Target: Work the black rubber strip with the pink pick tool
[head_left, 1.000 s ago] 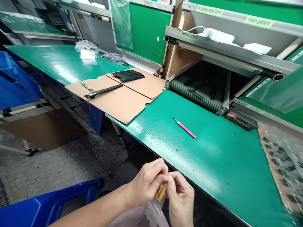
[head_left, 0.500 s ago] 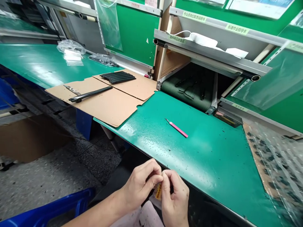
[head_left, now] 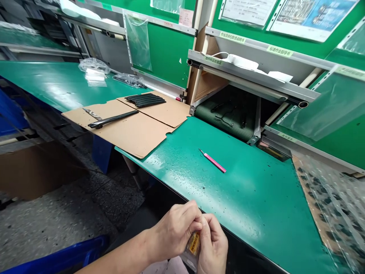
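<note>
Close to my body, at the table's near edge, my left hand (head_left: 178, 232) and my right hand (head_left: 213, 243) meet fingertip to fingertip. Between them is a small clear plastic packet (head_left: 194, 245) with a yellow label, its top hidden by my fingers. Both hands are closed in a pinch at its upper end. A pink-handled craft knife (head_left: 214, 162) lies on the green table (head_left: 251, 198) beyond my hands, touched by neither.
Cardboard (head_left: 128, 137) at the left carries a long black part (head_left: 114, 119) and a row of black strips (head_left: 145, 100). A conveyor belt (head_left: 228, 114) runs under the shelf (head_left: 251, 82). Clear blister trays (head_left: 336, 205) lie at the right. A blue stool (head_left: 65, 257) stands lower left.
The view has tilted up slightly, so the scene sits lower. My fingertips have drawn closer together, and more of the packet and its yellow label shows between my hands.
</note>
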A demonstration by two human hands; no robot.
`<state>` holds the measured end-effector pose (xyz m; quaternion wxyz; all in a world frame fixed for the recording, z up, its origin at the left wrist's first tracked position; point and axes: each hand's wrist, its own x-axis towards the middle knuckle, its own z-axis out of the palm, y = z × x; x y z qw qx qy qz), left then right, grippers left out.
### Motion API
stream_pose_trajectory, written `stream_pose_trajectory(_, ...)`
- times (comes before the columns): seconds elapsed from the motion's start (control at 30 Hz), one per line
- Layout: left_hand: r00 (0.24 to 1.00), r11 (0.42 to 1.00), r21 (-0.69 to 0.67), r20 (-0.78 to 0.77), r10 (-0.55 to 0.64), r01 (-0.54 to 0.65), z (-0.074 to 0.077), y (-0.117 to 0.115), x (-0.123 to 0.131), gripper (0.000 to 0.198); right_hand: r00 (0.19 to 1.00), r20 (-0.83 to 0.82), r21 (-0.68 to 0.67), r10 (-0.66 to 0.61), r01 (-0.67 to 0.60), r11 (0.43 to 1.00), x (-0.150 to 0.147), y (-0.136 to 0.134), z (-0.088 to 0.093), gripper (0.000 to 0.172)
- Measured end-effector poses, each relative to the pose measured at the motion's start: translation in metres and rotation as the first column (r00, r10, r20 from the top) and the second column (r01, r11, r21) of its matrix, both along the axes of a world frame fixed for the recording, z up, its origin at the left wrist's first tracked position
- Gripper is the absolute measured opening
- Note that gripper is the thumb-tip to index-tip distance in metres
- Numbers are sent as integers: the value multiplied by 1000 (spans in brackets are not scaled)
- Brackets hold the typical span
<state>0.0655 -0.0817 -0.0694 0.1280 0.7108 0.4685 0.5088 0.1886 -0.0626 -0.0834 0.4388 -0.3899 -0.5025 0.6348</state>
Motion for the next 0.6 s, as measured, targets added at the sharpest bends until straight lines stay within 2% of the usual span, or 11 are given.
stream_pose_trajectory(0.1,1000,1000,6,15,11,-11,-1,-3,7,10,995,-98,-157,20,-35,987,0,5,-4,38)
stream_pose_trajectory(0.17,998,1000,2,62,-16,16,-1,-6,11,10,994,-109,-199,27,-49,979,3,12,-5,39)
stream_pose_trajectory(0.23,989,999,-31,151,-8,13,1,-9,13,12,999,-47,-158,-25,17,987,8,19,-2,36)
stream_pose_trajectory(0.3,970,997,-68,240,34,-18,2,-11,12,15,991,32,-46,-129,131,990,11,25,2,33)
stream_pose_trajectory(0.37,960,997,-74,279,27,-7,4,-12,12,16,977,51,38,-208,206,978,10,29,7,32)
stream_pose_trajectory(0.47,955,995,-69,292,-48,71,5,-14,15,16,966,-17,59,-257,257,964,2,29,15,30)
stream_pose_trajectory(0.6,948,993,-73,311,-64,91,6,-17,25,19,940,-132,24,-314,320,947,-8,28,25,28)
